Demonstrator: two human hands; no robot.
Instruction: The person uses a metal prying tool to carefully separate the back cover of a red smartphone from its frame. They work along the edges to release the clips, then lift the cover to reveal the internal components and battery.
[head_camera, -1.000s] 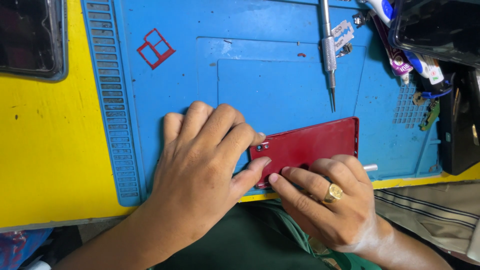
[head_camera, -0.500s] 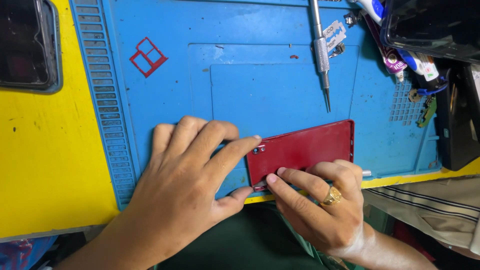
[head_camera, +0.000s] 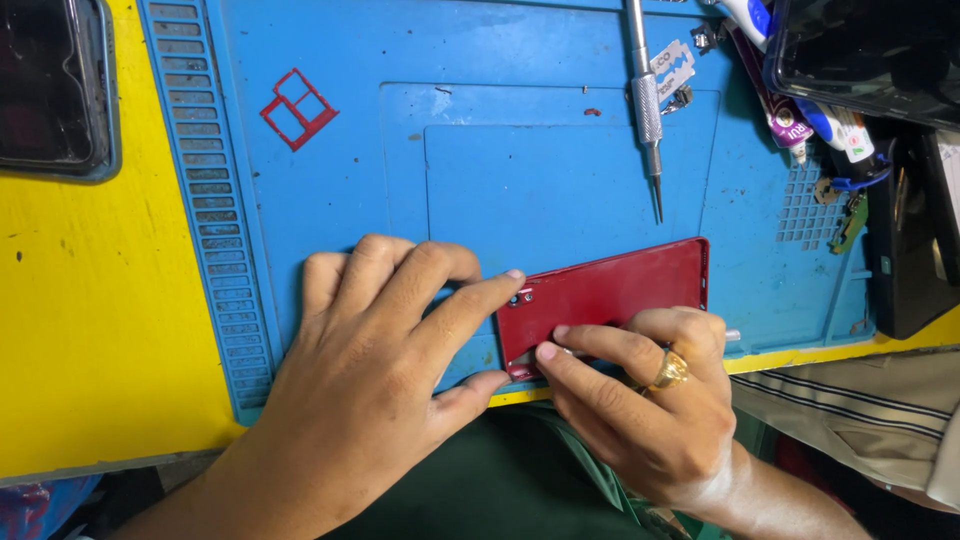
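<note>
A red phone (head_camera: 620, 288) lies back up near the front edge of a blue work mat (head_camera: 520, 170). My left hand (head_camera: 380, 350) pinches its left end, the forefinger tip by the camera lenses and the thumb under the lower corner. My right hand (head_camera: 640, 400), with a gold ring, rests on the phone's lower edge; two fingertips press near the lower left corner. A thin pale tool tip (head_camera: 733, 335) sticks out to the right of that hand; how it is held is hidden.
A metal precision screwdriver (head_camera: 647, 100) and a razor blade (head_camera: 676, 66) lie at the mat's top. Small tubes and bits (head_camera: 820, 130) crowd the right side by a dark device (head_camera: 870, 55). Another dark phone (head_camera: 50, 90) lies top left on the yellow table (head_camera: 90, 330).
Both hands and the red phone keep nearly the same grip. My left forefinger has stretched toward the camera lenses, and my right fingertips have slid left along the lower edge.
</note>
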